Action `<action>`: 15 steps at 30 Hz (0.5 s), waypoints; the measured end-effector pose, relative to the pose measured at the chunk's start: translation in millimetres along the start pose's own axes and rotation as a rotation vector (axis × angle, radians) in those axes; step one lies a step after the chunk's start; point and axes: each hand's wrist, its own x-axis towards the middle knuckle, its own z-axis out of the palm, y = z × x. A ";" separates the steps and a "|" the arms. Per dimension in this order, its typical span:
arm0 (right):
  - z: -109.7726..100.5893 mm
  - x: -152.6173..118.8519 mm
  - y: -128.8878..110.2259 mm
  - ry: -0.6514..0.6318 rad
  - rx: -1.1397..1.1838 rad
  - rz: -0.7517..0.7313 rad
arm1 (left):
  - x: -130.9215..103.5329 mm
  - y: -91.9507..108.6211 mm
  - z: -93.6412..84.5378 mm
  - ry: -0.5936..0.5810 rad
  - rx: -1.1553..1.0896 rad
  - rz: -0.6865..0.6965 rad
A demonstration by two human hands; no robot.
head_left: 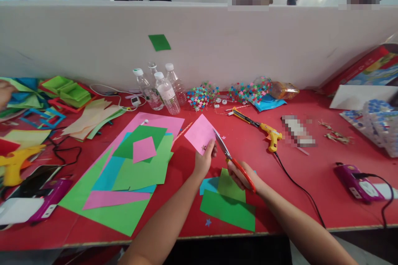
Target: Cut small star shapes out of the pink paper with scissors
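My left hand pinches the lower corner of a pink paper square, held up above the red table. In my right hand is a pair of scissors with red-orange handles, its blades pointing up and left. The blade tips lie at the right edge of the pink square; whether they cut into it I cannot tell. Beneath my hands are a dark green paper piece, a lighter green piece and a blue piece.
Left of my hands lie stacked coloured sheets. Several plastic bottles stand by the partition. A yellow glue gun with a black cord lies right, beyond it a purple power box. Another person's hand shows far left.
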 end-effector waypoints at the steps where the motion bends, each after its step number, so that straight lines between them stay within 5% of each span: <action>1: -0.1 0.0 0.1 0.002 -0.005 0.006 | 0.3 -0.2 -0.2 -0.001 -0.002 -0.001; 15: -4.1 -1.1 -5.3 0.017 0.007 0.008 | 5.0 6.7 -5.1 -0.013 -0.018 -0.003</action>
